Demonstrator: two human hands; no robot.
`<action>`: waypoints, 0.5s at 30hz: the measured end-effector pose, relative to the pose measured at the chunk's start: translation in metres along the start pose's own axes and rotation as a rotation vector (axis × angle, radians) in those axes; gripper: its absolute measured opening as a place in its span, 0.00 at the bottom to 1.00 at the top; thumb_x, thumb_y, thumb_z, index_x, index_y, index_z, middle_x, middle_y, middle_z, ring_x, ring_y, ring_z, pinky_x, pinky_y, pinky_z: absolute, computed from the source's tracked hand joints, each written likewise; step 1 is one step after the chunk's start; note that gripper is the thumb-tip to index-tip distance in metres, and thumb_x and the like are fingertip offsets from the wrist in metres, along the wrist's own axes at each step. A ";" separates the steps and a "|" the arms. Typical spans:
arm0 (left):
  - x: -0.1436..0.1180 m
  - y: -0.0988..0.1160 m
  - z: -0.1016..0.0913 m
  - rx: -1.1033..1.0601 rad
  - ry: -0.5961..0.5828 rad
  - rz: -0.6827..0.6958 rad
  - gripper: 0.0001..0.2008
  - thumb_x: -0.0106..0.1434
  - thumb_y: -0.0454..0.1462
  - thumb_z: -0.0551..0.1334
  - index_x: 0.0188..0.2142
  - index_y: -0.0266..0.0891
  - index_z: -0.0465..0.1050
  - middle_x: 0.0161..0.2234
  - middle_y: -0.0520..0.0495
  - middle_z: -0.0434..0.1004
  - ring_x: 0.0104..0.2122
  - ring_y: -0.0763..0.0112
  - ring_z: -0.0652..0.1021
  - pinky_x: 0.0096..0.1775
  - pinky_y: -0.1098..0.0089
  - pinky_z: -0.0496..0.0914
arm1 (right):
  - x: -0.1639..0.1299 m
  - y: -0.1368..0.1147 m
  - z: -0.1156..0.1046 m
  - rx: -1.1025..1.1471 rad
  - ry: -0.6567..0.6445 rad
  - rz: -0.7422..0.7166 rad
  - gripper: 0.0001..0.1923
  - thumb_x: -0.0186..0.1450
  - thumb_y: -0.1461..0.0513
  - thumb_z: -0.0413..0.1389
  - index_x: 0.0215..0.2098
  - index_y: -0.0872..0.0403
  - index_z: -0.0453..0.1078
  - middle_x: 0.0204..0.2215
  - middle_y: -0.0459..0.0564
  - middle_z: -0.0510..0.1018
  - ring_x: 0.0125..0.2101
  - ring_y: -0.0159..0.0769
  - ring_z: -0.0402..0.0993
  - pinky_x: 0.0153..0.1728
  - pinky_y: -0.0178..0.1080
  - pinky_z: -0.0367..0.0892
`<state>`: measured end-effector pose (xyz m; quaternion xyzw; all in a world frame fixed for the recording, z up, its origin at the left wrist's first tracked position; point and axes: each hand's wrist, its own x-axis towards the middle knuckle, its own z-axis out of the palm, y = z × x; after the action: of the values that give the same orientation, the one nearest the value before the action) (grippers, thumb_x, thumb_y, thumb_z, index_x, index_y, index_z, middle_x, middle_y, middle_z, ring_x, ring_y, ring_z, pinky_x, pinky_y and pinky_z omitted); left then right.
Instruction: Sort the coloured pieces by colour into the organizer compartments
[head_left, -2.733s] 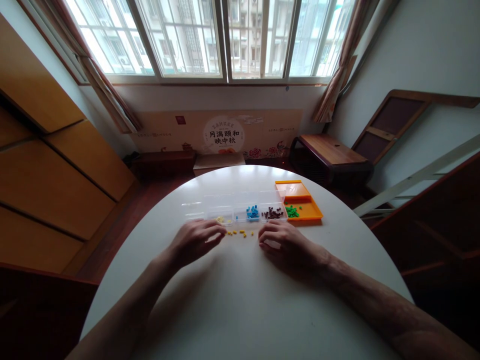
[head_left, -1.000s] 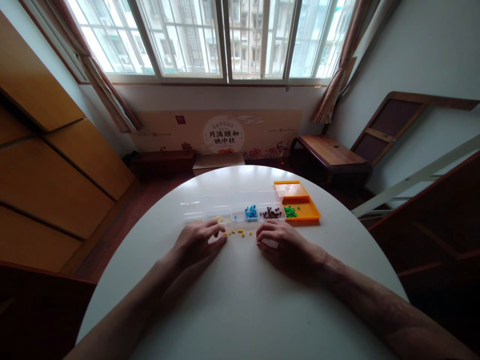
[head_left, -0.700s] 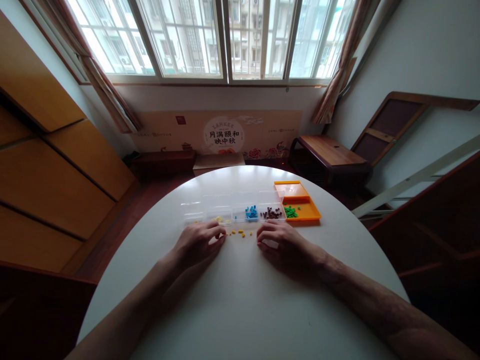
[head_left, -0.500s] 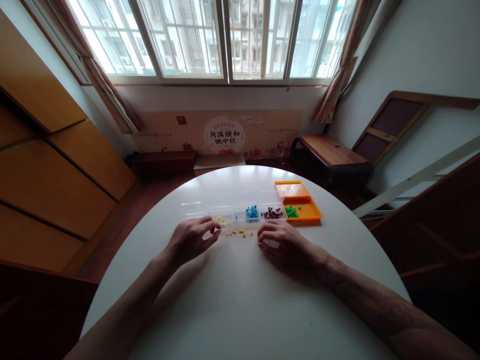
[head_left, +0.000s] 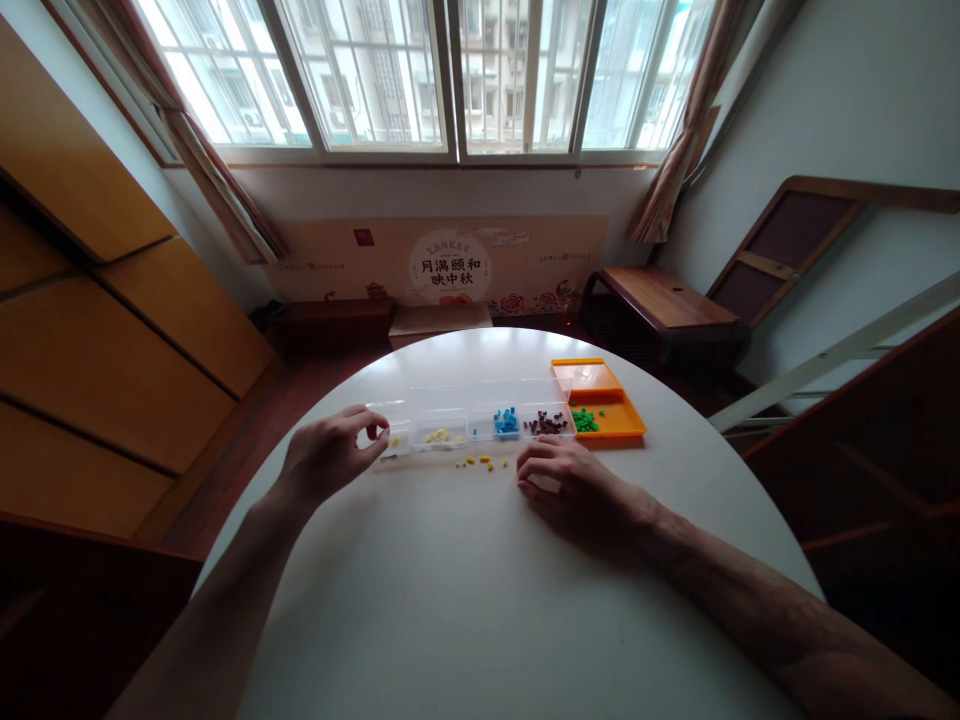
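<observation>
My left hand [head_left: 334, 452] is over the leftmost compartment of a clear plastic divided box [head_left: 480, 430], thumb and forefinger pinched together. Whatever is between those fingertips is too small to make out. A yellow piece [head_left: 395, 441] shows in that compartment, just below the fingertips. My right hand [head_left: 566, 477] rests on the table with its fingers curled towards the thumb; its fingertips are partly hidden. Close to its left lie several small yellow pieces [head_left: 486, 461] in a loose row. Pale yellow bits [head_left: 439, 436], blue pieces [head_left: 505, 421] and dark brown pieces [head_left: 547, 423] sit in the other compartments.
An open orange case [head_left: 626, 425] holding green pieces [head_left: 585, 420] stands at the box's right end. The box's clear lid [head_left: 487, 392] is raised behind it. All stand on a round white table [head_left: 450, 600], with a wooden bench [head_left: 667, 295] beyond.
My left hand has moved left from beside the loose yellow pieces to the leftmost compartment, uncovering the pale yellow bits. The right hand has stayed nearly still.
</observation>
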<state>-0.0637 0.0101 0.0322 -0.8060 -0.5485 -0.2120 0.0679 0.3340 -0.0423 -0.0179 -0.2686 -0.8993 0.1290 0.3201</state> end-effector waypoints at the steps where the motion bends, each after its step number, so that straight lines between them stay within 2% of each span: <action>1: 0.000 -0.001 0.000 0.000 -0.010 -0.003 0.10 0.70 0.45 0.63 0.38 0.46 0.83 0.39 0.53 0.86 0.27 0.72 0.76 0.31 0.70 0.62 | 0.000 0.000 0.000 0.002 0.000 0.000 0.06 0.77 0.64 0.60 0.40 0.50 0.76 0.42 0.51 0.85 0.42 0.39 0.79 0.46 0.42 0.77; 5: -0.001 -0.005 0.000 -0.004 -0.027 0.012 0.11 0.70 0.45 0.62 0.40 0.47 0.84 0.39 0.53 0.87 0.26 0.72 0.76 0.29 0.70 0.62 | -0.001 0.001 0.001 -0.004 -0.003 -0.002 0.06 0.77 0.64 0.60 0.40 0.50 0.76 0.43 0.51 0.85 0.43 0.39 0.79 0.47 0.42 0.76; 9: -0.001 -0.006 -0.001 -0.033 0.021 0.076 0.10 0.70 0.43 0.63 0.41 0.47 0.85 0.38 0.53 0.87 0.25 0.74 0.75 0.28 0.71 0.61 | -0.002 0.002 0.002 -0.015 -0.006 0.003 0.05 0.76 0.64 0.61 0.40 0.50 0.76 0.43 0.51 0.85 0.43 0.39 0.79 0.48 0.42 0.77; 12: -0.001 0.001 0.000 -0.057 0.045 0.151 0.09 0.71 0.43 0.65 0.40 0.46 0.85 0.36 0.53 0.85 0.24 0.75 0.74 0.28 0.71 0.62 | -0.002 0.003 0.003 -0.010 0.006 -0.008 0.05 0.76 0.63 0.60 0.40 0.50 0.76 0.43 0.51 0.85 0.42 0.39 0.79 0.47 0.42 0.77; 15: -0.002 0.018 0.007 -0.107 0.051 0.283 0.11 0.75 0.45 0.65 0.41 0.46 0.86 0.35 0.53 0.85 0.24 0.76 0.75 0.30 0.71 0.65 | -0.002 0.003 0.002 -0.015 -0.002 0.002 0.06 0.77 0.63 0.60 0.40 0.50 0.77 0.43 0.51 0.85 0.42 0.39 0.79 0.47 0.42 0.76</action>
<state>-0.0456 0.0034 0.0268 -0.8720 -0.4155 -0.2498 0.0681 0.3353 -0.0409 -0.0223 -0.2718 -0.9003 0.1226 0.3172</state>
